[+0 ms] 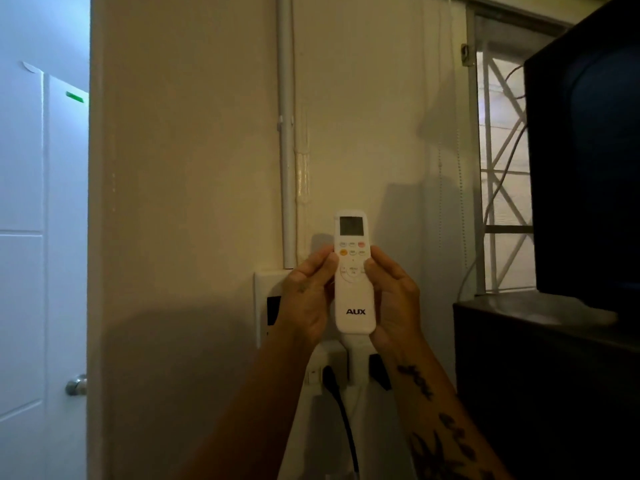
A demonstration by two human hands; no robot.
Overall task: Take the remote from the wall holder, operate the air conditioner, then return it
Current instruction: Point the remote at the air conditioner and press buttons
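A white remote (353, 292) marked AUX stands upright in front of the cream wall, its small screen at the top and its buttons facing me. My left hand (306, 299) grips its left side, thumb beside the upper buttons. On the other side my right hand (393, 299) holds it, thumb resting on the round button pad. Just below the remote, a white wall holder (356, 362) shows between my wrists. The air conditioner is out of view.
A white pipe (287, 133) runs down the wall to a white plate (265, 289). A black cable (343, 414) hangs from a wall plug below. A dark cabinet (540, 375) with a black screen (588, 150) stands at right, a white door (41, 237) at left.
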